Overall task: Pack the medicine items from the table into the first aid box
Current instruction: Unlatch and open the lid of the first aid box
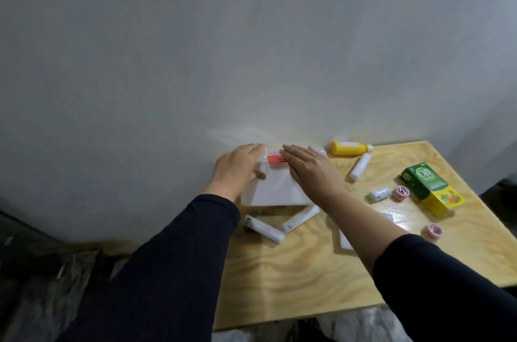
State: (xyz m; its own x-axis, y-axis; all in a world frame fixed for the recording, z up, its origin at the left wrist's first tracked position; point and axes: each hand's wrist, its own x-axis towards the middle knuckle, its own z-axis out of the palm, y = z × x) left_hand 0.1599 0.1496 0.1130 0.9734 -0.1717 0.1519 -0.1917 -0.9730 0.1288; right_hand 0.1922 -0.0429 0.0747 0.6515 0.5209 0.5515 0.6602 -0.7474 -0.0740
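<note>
A white first aid box (272,190) with a red latch lies closed against the wall at the back left of the wooden table (307,271). My left hand (237,171) grips its left far corner, thumb on the lid. My right hand (310,171) rests flat on the lid's right side, fingers near the red latch. Around the box lie a yellow bottle (348,148), several white tubes and bottles (360,166) (300,219) (264,228) (379,194), a green and yellow carton (430,190) and two small pink round tins (400,192) (432,231).
A grey wall (251,47) stands right behind the box. A white flat item (345,241) lies partly hidden under my right forearm. The table's left edge runs just beside the box; dark clutter lies on the floor to the left.
</note>
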